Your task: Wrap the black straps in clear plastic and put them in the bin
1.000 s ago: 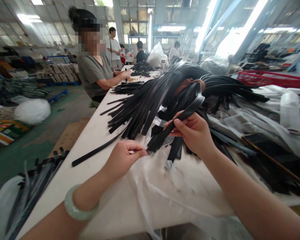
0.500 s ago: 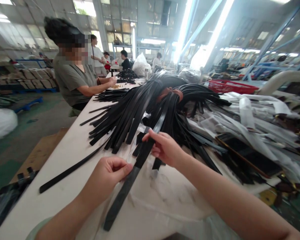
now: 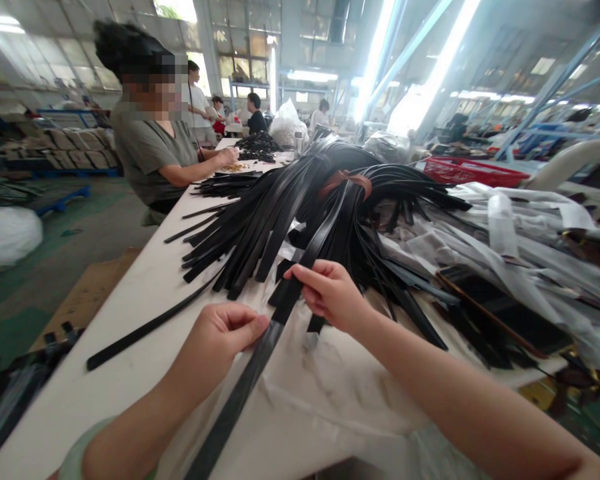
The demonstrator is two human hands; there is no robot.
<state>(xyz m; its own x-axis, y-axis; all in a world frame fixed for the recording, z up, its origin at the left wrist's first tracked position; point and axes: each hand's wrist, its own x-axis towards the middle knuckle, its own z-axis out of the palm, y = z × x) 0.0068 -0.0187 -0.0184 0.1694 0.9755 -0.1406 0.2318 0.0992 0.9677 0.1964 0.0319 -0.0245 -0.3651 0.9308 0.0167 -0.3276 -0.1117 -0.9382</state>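
Note:
A long black strap (image 3: pixel 286 303) runs from the large bundle of black straps (image 3: pixel 280 213) down toward me. Its lower part looks greyer and filmy, like a thin clear plastic sleeve (image 3: pixel 240 393), and its near end is out of view. My left hand (image 3: pixel 233 330) pinches the strap's left edge where the greyer part starts, thumb and forefinger together. Higher up, my right hand (image 3: pixel 333 293) holds the same strap between thumb and fingers, the other fingers curled. A brown tie (image 3: pixel 347 181) wraps part of the bundle.
On the white table (image 3: pixel 125 300) one loose black strap (image 3: pixel 145 332) lies to the left. At right are a phone (image 3: pixel 503 310), plastic-wrapped straps (image 3: pixel 545 247) and a red crate (image 3: pixel 473 171). A co-worker (image 3: pixel 153 147) stands at the table's left side. A cardboard sheet (image 3: pixel 87 293) lies on the floor.
The greyer, filmy part reaches further toward me, and its near end has left the picture. Both hands keep nearly the same places on the strap. The view has shifted slightly.

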